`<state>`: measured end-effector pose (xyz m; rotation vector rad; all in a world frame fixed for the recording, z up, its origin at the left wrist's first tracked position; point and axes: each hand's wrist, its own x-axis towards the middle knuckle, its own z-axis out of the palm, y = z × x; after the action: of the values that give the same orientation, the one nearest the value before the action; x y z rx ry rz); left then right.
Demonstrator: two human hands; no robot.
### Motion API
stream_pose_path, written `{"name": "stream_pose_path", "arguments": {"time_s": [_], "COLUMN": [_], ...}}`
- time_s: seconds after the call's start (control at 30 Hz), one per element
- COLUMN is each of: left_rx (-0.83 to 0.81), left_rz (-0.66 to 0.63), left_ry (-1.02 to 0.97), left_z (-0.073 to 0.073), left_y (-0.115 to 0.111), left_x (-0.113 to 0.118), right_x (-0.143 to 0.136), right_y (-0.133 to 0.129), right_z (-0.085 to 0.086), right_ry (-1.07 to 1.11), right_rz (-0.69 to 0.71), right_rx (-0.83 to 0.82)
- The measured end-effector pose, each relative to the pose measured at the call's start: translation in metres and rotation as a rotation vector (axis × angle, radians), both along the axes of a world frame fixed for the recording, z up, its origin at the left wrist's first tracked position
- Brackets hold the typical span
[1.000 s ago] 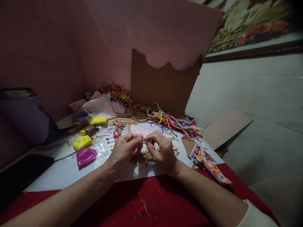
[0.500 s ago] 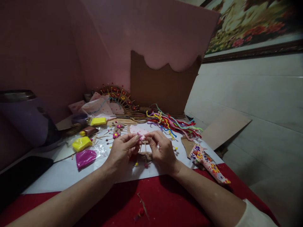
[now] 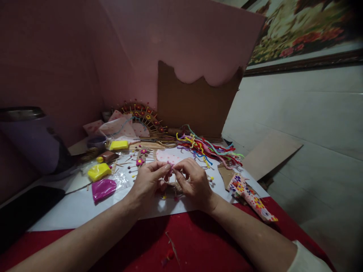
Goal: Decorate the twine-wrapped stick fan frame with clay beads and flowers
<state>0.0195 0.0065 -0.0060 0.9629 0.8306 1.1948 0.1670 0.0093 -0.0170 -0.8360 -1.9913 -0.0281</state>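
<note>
My left hand (image 3: 148, 182) and my right hand (image 3: 196, 183) meet fingertip to fingertip above the paper, both closed in a pinch. Between them is a small purple clay piece (image 3: 170, 166), mostly covered by the fingers. Under my hands lies a craft piece with pink dotted fabric (image 3: 166, 156) in its middle. Its twine-wrapped band (image 3: 141, 155) carries magenta clay flowers (image 3: 139, 162), and sticks tipped with small clay balls poke outward. My hands hide part of this piece.
Magenta clay (image 3: 103, 190) and yellow clay (image 3: 99, 172) in plastic lie left, near a dark flat object (image 3: 31, 206) and purple tumbler (image 3: 34, 139). Coloured yarn (image 3: 204, 147), scissors (image 3: 160, 143) and a decorated fan (image 3: 146, 115) are behind. A flowered fabric piece (image 3: 252, 196) lies right.
My fingertips have drawn closer together over the purple clay piece, which shows less now. The view has shifted very slightly; the things on the table stay in place.
</note>
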Motion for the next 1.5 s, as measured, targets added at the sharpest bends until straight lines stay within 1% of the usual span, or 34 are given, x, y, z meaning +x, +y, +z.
{"name": "stream_pose_path", "arguments": {"time_s": [0.17,0.33,0.47,0.53,0.6,0.7,0.9,1.07,1.33,1.43,1.5], "left_rx": [0.047,0.056,0.057,0.036,0.015,0.012,0.084,0.125,0.143,0.13,0.116], "left_rz": [-0.017,-0.044,0.003,0.04,0.071,0.081,0.002,-0.037,-0.061,-0.054,-0.021], "left_ry": [0.076,0.107,0.1,0.054,0.014,0.014,0.168,0.246,0.237,0.233,0.192], "left_z": [0.0012,-0.0005,-0.0011,-0.0002,0.0012,0.0026,-0.0004,-0.001,0.0028,0.0011,0.0], "left_y": [0.0015,0.0028,0.0024,0.0022,0.0024,0.0032,0.0048,0.0028,-0.0032,-0.0009,0.001], "left_x": [-0.0016,-0.0032,-0.0022,-0.0016,-0.0017,-0.0029,-0.0044,-0.0038,-0.0022,-0.0017,-0.0016], "right_x": [0.0002,0.0005,0.0004,0.0007,0.0011,0.0017,0.0017,0.0025,0.0024,0.0021,0.002], "right_y": [-0.0001,-0.0015,-0.0003,0.0006,0.0012,0.0016,0.0018,0.0024,0.002,0.0019,0.002], "right_z": [0.0006,0.0036,0.0037,0.0034,0.0034,0.0042,0.0044,0.005,0.005,0.0065,0.0075], "right_ry": [0.049,0.085,0.129,0.156,0.201,0.272,0.27,0.247,0.233,0.254,0.309], "right_rz": [0.046,0.065,0.073,0.052,-0.003,-0.058,0.038,0.055,0.053,0.06,0.071], "right_rx": [-0.051,-0.169,-0.249,-0.258,-0.255,-0.263,-0.351,-0.331,-0.316,-0.346,-0.383]}}
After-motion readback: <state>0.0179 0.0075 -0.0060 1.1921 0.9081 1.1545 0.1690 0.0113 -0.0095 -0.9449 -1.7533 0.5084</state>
